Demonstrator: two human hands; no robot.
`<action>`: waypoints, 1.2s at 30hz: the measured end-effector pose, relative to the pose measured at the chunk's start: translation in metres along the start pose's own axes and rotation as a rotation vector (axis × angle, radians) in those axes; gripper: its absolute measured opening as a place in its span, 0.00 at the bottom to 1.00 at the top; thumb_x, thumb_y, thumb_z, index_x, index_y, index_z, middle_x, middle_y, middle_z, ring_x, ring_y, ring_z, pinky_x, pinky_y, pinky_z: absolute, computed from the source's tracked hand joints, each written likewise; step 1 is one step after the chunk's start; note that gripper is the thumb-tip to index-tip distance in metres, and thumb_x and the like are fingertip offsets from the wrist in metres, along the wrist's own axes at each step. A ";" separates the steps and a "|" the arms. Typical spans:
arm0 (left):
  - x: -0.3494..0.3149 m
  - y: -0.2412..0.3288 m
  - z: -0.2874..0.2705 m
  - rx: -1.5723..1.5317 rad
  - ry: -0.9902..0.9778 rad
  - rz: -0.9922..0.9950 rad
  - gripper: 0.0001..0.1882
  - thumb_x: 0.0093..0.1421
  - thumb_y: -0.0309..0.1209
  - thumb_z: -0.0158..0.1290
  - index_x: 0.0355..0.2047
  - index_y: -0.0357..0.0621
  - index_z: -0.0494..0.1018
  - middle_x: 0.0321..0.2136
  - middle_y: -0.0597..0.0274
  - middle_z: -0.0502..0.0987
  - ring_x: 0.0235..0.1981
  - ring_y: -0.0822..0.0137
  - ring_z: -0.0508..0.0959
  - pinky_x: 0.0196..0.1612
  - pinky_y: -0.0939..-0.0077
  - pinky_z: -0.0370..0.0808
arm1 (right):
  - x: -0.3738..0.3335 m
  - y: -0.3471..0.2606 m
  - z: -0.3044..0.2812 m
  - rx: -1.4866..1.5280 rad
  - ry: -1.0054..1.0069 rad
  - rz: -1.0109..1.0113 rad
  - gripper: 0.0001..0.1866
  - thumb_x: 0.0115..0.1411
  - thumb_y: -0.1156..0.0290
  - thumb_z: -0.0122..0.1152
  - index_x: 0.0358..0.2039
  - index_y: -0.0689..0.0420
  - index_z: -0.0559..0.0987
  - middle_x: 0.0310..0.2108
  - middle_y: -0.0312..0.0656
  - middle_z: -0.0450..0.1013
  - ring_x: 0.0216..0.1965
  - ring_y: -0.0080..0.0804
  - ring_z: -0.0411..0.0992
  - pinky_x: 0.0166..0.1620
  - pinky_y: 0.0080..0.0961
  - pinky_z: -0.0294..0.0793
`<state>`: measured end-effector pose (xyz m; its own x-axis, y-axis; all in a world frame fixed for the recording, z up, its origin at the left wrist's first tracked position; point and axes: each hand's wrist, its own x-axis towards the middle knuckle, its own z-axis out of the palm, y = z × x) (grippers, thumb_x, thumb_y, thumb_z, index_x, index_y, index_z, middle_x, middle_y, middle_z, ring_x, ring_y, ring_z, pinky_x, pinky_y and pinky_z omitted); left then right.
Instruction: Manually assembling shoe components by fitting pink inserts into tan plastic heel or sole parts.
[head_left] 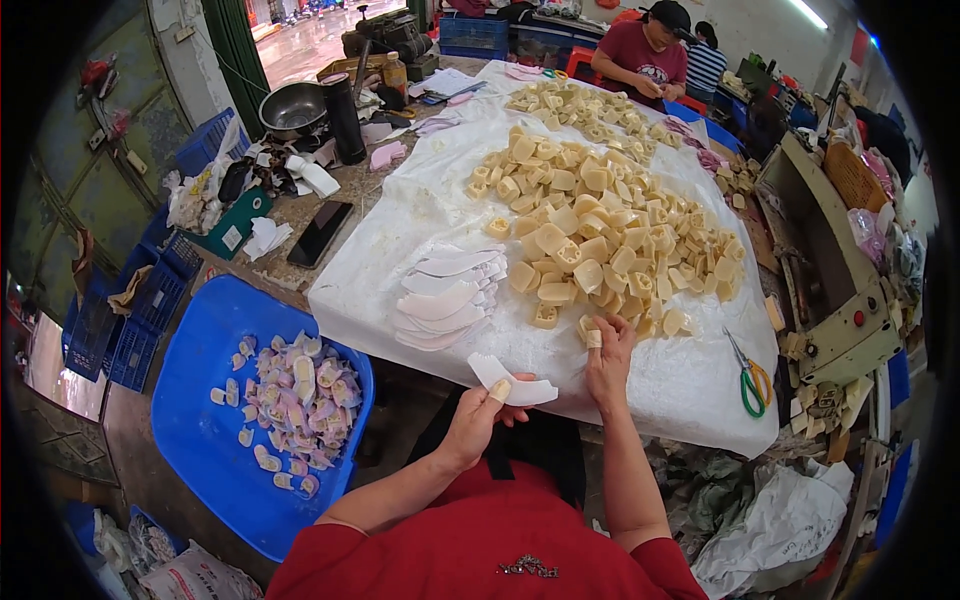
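My left hand (477,422) pinches a white curved strip (520,388) near the table's front edge, with a beige cover on its thumb. My right hand (607,368) reaches to the near edge of a heap of cream-coloured moulded pieces (595,262). Its bent fingers close on one cream-coloured piece (586,325) there; a beige cover wraps one finger. Several more white curved strips (440,312) lie fanned in a stack to the left of the heap. White sheeting (400,230) covers the table beneath it all.
A blue basin (200,400) at my left holds several pink-and-cream assembled pieces (300,395). Scissors (752,378) with green and orange handles lie at the right. A phone (320,234), a black flask (343,120) and a metal bowl (292,110) stand left. A co-worker (645,60) sits across.
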<state>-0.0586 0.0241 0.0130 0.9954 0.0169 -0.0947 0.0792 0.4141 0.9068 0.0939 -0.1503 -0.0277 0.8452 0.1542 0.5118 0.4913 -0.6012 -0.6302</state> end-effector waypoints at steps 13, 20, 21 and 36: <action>0.006 -0.010 -0.004 0.081 0.043 0.001 0.23 0.68 0.41 0.35 0.51 0.37 0.69 0.34 0.62 0.77 0.30 0.77 0.72 0.34 0.83 0.67 | 0.000 -0.003 -0.005 -0.019 -0.012 -0.076 0.28 0.38 0.88 0.47 0.43 0.58 0.75 0.45 0.49 0.66 0.48 0.47 0.63 0.53 0.36 0.63; 0.013 -0.011 -0.012 0.082 0.058 -0.006 0.23 0.68 0.42 0.35 0.52 0.38 0.69 0.33 0.62 0.77 0.31 0.77 0.73 0.35 0.83 0.67 | 0.000 -0.007 -0.008 -0.039 -0.098 -0.003 0.26 0.40 0.88 0.49 0.43 0.56 0.75 0.44 0.48 0.65 0.49 0.46 0.62 0.54 0.35 0.61; 0.014 -0.012 -0.014 0.069 0.054 -0.013 0.23 0.68 0.41 0.35 0.52 0.36 0.68 0.34 0.61 0.76 0.31 0.76 0.73 0.36 0.82 0.68 | 0.000 -0.006 -0.007 -0.037 -0.105 -0.005 0.26 0.40 0.88 0.49 0.43 0.56 0.75 0.44 0.48 0.65 0.49 0.46 0.62 0.54 0.35 0.61; 0.080 -0.020 0.011 0.344 -0.198 0.226 0.20 0.67 0.37 0.37 0.53 0.39 0.68 0.49 0.57 0.73 0.53 0.63 0.70 0.59 0.70 0.60 | -0.001 -0.002 -0.001 -0.038 -0.028 -0.004 0.27 0.41 0.87 0.50 0.45 0.57 0.75 0.42 0.50 0.65 0.46 0.47 0.63 0.50 0.36 0.64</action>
<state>0.0198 0.0069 -0.0079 0.9783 -0.1159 0.1716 -0.1612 0.0934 0.9825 0.0916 -0.1500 -0.0263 0.8489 0.1781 0.4976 0.4869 -0.6297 -0.6053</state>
